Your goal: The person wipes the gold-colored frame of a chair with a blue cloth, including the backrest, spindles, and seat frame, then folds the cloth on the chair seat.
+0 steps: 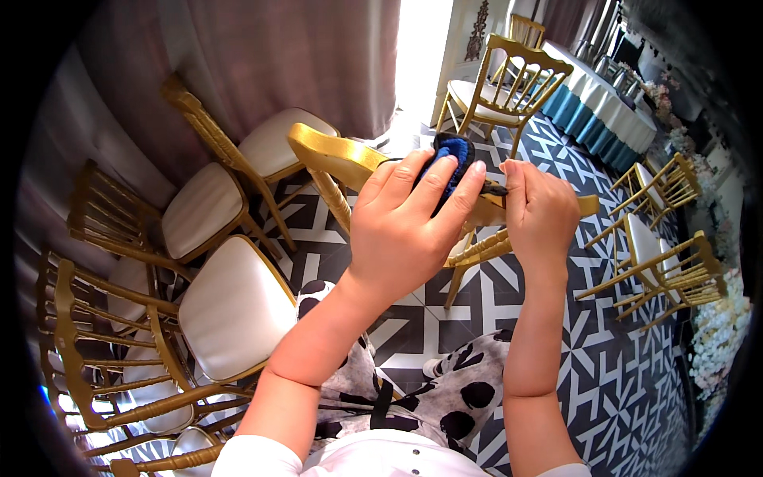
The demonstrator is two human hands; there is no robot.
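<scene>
My left hand [409, 219] presses a dark blue cloth [450, 151] onto the top rail of a gold chair [334, 155] right in front of me, fingers spread over the cloth. My right hand [540, 211] grips the same rail just to the right, pinching a dark edge of the cloth between thumb and fingers. Both hands hide most of the rail's middle, and only the cloth's upper part shows.
Several gold chairs with white seat cushions [234, 306] crowd the left side. More gold chairs [501, 83] stand behind and at the right [660, 254]. A table with a white and teal cloth [604, 99] is far right. The floor has dark patterned tiles [612, 374].
</scene>
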